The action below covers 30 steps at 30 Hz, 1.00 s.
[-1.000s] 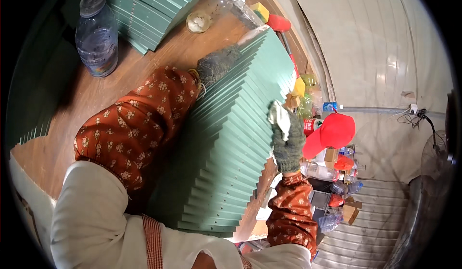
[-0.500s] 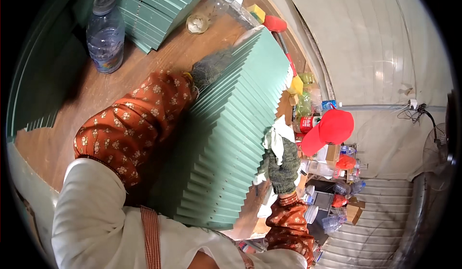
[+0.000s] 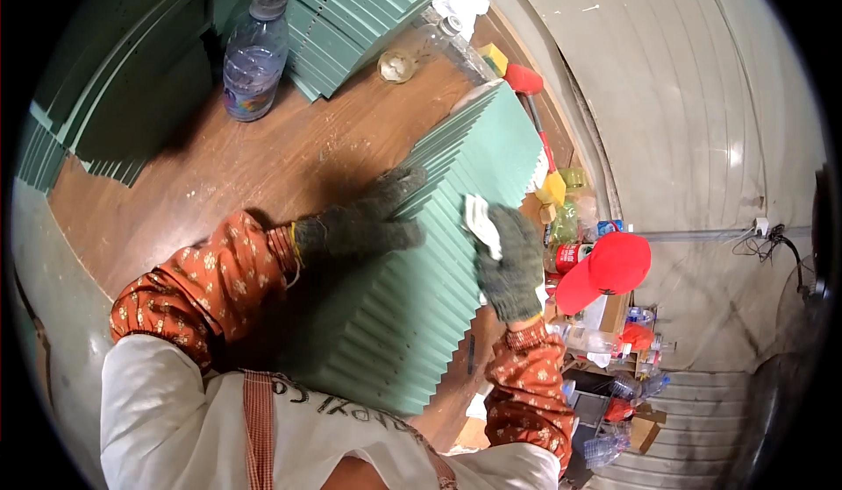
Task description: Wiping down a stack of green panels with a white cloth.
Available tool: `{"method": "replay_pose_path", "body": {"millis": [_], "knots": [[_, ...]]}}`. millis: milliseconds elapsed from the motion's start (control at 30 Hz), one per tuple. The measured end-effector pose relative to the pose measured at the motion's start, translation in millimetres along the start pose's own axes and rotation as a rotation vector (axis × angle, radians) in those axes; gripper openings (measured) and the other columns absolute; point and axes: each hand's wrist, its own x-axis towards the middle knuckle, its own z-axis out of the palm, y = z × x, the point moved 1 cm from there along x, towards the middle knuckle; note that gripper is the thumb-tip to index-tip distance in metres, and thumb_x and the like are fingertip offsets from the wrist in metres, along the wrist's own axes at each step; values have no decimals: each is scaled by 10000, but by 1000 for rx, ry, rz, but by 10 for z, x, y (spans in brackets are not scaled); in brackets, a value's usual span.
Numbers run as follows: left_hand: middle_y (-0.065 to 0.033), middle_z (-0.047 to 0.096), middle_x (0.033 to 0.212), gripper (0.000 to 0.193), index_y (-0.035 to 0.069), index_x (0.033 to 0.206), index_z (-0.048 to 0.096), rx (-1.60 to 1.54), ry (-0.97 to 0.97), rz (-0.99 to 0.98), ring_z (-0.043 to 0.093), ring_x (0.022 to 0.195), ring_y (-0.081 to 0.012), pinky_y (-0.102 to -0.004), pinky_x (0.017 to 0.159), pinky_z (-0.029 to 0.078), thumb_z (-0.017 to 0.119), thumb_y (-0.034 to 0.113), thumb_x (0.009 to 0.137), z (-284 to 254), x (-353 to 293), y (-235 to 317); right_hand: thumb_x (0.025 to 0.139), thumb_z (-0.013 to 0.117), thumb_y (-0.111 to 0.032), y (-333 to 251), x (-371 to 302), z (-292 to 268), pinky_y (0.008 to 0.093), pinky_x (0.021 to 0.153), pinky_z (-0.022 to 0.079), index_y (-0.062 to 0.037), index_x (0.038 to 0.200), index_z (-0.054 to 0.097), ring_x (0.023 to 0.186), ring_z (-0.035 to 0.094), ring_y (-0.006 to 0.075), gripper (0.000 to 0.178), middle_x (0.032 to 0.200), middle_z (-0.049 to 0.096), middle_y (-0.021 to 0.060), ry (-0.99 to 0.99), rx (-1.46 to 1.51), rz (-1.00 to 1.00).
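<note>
A fanned stack of pale green panels (image 3: 399, 315) stretches diagonally before me on the brown table, its edges stepped like stairs. Wearing a dark grey knit glove, my left hand (image 3: 364, 218) is at the stack's left side, thumb and fingers apart. Its fingertips meet or nearly meet the panel edges; exact contact is unclear. On the right side, my right hand (image 3: 513, 266), gloved alike, presses a bunched white cloth (image 3: 481, 227) against the panels. Floral orange sleeve covers (image 3: 232, 271) run over both forearms.
More green panels (image 3: 360, 12) stand at the far left, beside a large clear bottle (image 3: 254, 60). A small glass jar (image 3: 396, 66) lies behind the stack. Along the right are a red-handled tool (image 3: 524, 80), bottles and a red cap (image 3: 619, 262).
My left hand has drawn back toward me and come out from behind the stack's edge. With the cloth, my right hand has moved onto the panels. The view has shifted slightly.
</note>
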Motion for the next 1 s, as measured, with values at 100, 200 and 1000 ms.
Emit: {"method": "replay_pose_path", "body": {"millis": [100, 200, 1000], "knots": [[-144, 199, 1473, 740, 15, 1428, 162, -331, 137, 118, 155, 1362, -228, -340, 1102, 153, 574, 243, 857, -66, 60, 217, 646, 587, -19, -261, 536, 49, 419, 870, 424, -60, 1132, 548, 988, 520, 352, 489, 1062, 565, 161, 34, 132, -185], [-146, 130, 1496, 803, 16, 1435, 125, -595, 46, -1, 98, 1375, -237, -346, 1108, 119, 608, 225, 828, -119, 55, 232, 663, 579, -38, -362, 748, 198, 426, 897, 410, -70, 1157, 547, 1022, 515, 345, 496, 1099, 563, 163, -26, 131, -232], [-148, 172, 1488, 610, 36, 1389, 302, -361, 201, 17, 102, 1388, -249, -342, 1112, 127, 566, 202, 864, 95, -110, 148, 724, 698, -49, 267, -574, -80, 359, 811, 486, -32, 1062, 599, 899, 616, 282, 352, 979, 631, 146, 137, 193, 70]]}}
